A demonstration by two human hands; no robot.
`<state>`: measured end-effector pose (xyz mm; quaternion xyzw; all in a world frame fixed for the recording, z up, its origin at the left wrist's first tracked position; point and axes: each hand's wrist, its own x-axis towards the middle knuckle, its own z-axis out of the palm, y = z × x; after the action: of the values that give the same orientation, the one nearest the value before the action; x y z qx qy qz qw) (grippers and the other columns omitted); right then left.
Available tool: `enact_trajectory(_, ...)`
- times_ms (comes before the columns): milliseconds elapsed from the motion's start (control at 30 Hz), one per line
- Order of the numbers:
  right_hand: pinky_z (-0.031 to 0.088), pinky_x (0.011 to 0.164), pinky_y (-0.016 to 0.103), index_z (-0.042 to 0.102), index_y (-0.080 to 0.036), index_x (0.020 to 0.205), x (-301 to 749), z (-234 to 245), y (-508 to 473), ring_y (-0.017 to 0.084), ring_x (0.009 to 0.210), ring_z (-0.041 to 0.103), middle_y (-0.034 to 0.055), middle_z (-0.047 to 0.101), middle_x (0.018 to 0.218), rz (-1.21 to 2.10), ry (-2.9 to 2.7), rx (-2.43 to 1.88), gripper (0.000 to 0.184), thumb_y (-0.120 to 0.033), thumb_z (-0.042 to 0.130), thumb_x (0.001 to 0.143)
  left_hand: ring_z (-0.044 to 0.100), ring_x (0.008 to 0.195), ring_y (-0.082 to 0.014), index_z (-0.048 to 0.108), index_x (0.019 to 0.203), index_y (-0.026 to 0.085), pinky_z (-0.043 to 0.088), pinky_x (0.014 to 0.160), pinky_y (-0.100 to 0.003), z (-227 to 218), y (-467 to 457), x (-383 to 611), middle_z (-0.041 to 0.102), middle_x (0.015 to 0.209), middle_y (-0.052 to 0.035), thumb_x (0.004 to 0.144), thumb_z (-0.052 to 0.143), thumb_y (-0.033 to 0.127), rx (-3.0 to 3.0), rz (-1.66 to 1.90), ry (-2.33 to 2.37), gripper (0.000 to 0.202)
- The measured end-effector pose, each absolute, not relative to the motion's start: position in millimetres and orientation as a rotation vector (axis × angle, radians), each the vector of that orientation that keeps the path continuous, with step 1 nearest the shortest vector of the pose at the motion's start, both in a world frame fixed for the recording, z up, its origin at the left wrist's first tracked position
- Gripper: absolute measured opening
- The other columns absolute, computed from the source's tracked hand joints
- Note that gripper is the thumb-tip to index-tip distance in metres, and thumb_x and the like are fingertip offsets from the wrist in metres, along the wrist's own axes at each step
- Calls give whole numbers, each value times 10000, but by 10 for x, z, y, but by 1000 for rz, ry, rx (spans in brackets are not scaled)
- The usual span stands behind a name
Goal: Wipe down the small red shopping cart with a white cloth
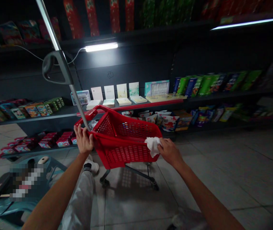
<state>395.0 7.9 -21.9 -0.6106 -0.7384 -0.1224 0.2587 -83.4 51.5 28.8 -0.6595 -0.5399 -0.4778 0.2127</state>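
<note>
A red perforated plastic shopping cart (pixel 126 153) stands on a small wheeled frame in front of me. My left hand (pixel 83 139) grips the cart's near left rim, next to a metal pole (pixel 77 103) that rises to a grey curved handle (pixel 57 67). My right hand (pixel 171 152) presses a crumpled white cloth (pixel 153 145) against the cart's right rim. The cart's inside is mostly hidden from this angle.
Dark store shelves (pixel 136 102) with cards, boxes and colourful packets run behind the cart. A teal plastic stool (pixel 52 169) with a blurred object stands at lower left. My white shoe (pixel 90 166) rests on the tiled floor (pixel 222 172).
</note>
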Motion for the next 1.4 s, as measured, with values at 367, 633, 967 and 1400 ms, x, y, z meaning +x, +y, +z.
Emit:
enact_trajectory(367, 478, 901, 307, 585, -220, 1392, 3799, -33, -187, 229, 1059, 669, 102, 735, 1167, -78, -2073, -1605, 453, -238, 479, 952, 34, 1617, -311, 275, 1632, 202, 246, 1270, -562, 398, 472, -585, 74, 1748, -115, 1040, 364, 440, -1723, -1292, -1879, 643)
enact_trajectory(633, 412, 899, 336, 649, -212, 1127, 3597, 208, -365, 236, 1014, 682, 77, 748, 1059, -71, -2245, -1653, 252, -318, 451, 1013, 78, 1599, -358, -38, 1635, 15, 213, 1290, -490, 161, 101, 136, -57, 1710, -266, 997, 417, 557, -1557, -1576, -2340, 953)
enact_trajectory(967, 449, 813, 284, 622, -197, 1139, 3296, 51, -385, 225, 992, 693, 83, 731, 1077, 373, -2286, -1386, 297, -433, 529, 984, -83, 1580, -327, -82, 1587, -59, 195, 1287, -392, 29, -31, 1300, -129, 1662, -349, 878, 601, 642, -1564, -1733, -2953, 1209)
enact_trajectory(1400, 435, 788, 262, 634, -222, 1028, 3198, 101, -419, 198, 911, 685, 63, 731, 1001, 525, -2316, -1234, 196, -379, 538, 959, 154, 1583, -372, -96, 1616, 6, 356, 1226, -425, -73, -94, 1160, -121, 1682, -313, 885, 562, 395, -1619, -1622, -2813, 1058)
